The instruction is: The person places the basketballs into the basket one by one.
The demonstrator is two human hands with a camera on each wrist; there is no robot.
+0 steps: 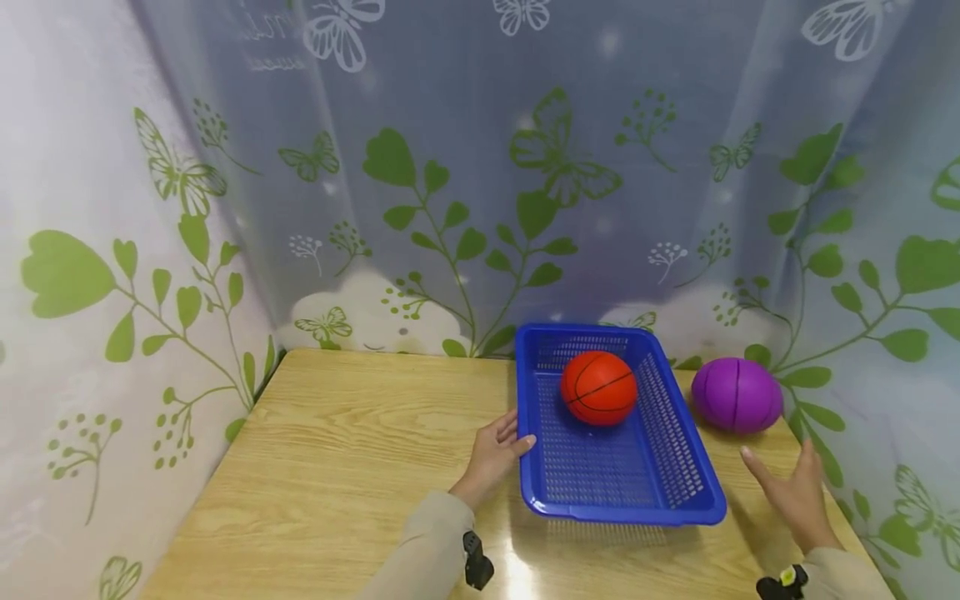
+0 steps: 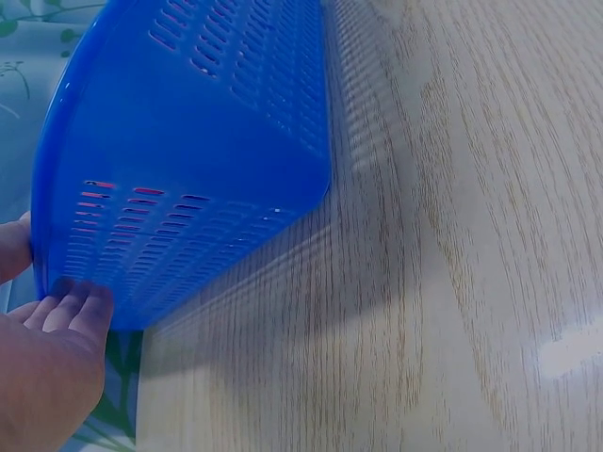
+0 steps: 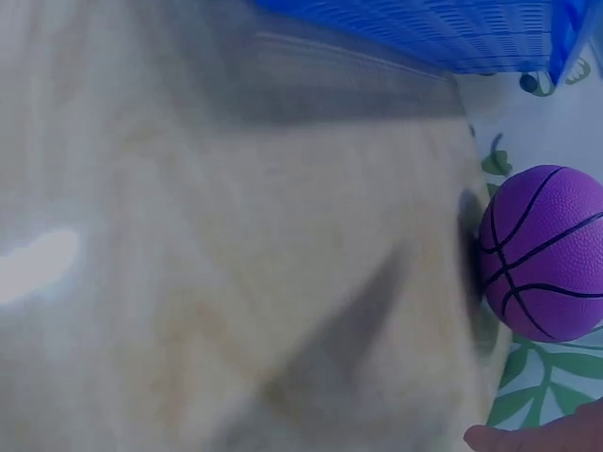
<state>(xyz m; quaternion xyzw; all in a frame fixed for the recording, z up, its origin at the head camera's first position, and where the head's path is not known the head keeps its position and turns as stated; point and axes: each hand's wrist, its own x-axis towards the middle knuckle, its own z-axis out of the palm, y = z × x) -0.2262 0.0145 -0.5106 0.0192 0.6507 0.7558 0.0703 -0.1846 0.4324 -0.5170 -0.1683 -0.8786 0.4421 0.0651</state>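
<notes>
A blue plastic basket [image 1: 527, 479] with slotted sides stands at the right of the table, an orange-red toy basketball [image 1: 598, 388] inside it near the far end. My left hand [image 1: 491, 458] grips the basket's left rim, thumb over the edge. In the left wrist view the fingers [image 2: 80, 311] lie against the outer wall. A purple toy basketball [image 1: 737, 396] rests on the table to the right of the basket. Just on the near side of that ball is my right hand [image 1: 798, 500], fingers spread and holding nothing; the right wrist view shows one fingertip [image 3: 485, 438] apart from the ball.
The wood-grain table [image 1: 360, 433] extends to the left of the basket. Behind it and at both sides hangs a curtain [image 1: 450, 108] printed with leaves and butterflies. The purple ball lies close to the table's right back corner.
</notes>
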